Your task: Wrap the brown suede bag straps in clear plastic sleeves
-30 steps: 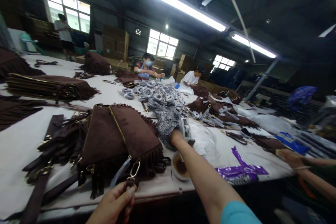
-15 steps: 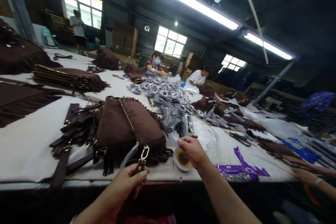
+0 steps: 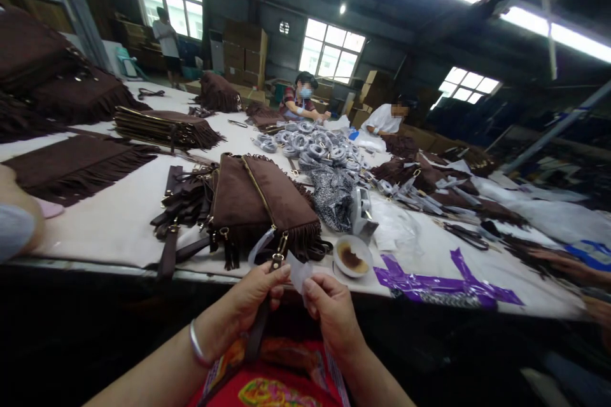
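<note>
Table (image 3: 105, 229) bore fringed handbag (image 3: 252, 203) beyond left hand (image 3: 252, 299), which gripped brown strap (image 3: 256, 332); right hand (image 3: 334, 311), alongside, pinched translucent sheet (image 3: 298, 271).

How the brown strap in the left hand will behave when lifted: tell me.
The brown strap probably bends easily, being narrow and hanging below the left hand. Its upper end may be heavier and could swing, since a shiny clip is fixed there.

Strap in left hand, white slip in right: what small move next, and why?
Probably ease the right hand leftward to lay the white slip against the strap below its gold clasp: the left hand grips the strap there, and the slip's free end is close.
</note>
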`<state>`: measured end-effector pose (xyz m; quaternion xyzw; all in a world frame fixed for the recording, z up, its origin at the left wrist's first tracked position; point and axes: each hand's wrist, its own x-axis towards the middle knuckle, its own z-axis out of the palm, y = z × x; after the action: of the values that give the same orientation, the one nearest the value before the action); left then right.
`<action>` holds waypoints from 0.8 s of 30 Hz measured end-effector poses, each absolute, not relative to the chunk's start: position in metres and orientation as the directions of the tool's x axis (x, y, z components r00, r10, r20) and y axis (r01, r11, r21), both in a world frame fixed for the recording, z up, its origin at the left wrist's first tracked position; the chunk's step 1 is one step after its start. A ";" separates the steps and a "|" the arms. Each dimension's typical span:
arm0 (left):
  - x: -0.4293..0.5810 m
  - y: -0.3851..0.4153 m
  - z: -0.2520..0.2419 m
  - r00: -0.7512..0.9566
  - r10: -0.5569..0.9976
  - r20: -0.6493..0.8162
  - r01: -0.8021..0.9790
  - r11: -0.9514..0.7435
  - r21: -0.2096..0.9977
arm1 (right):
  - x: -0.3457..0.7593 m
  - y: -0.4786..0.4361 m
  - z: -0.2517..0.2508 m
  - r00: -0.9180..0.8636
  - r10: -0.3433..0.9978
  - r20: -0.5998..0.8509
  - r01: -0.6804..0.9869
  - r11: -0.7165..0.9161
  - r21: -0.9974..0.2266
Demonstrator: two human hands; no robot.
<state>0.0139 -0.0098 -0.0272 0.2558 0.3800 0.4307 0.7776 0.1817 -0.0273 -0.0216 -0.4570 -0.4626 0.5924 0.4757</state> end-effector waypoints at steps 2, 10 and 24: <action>0.015 -0.009 -0.029 0.337 0.864 -0.374 -0.466 0.498 0.731 | 0.178 -0.031 -0.028 -0.143 0.981 -0.131 -0.172 -0.155 -0.973; -0.003 -0.005 -0.014 0.157 0.906 -0.394 -0.044 0.405 0.913 | 0.193 -0.035 -0.033 -0.005 0.985 0.171 0.362 0.161 -0.918; -0.011 -0.014 -0.015 0.356 0.859 -0.369 0.001 0.394 0.919 | 0.169 -0.014 -0.031 -0.435 0.846 -0.309 -0.225 -0.434 -0.872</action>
<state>-0.0108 -0.0143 -0.0146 0.4533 0.4739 0.3120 0.6875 0.1689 -0.0143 -0.0313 -0.3938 -0.3941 0.7497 0.3573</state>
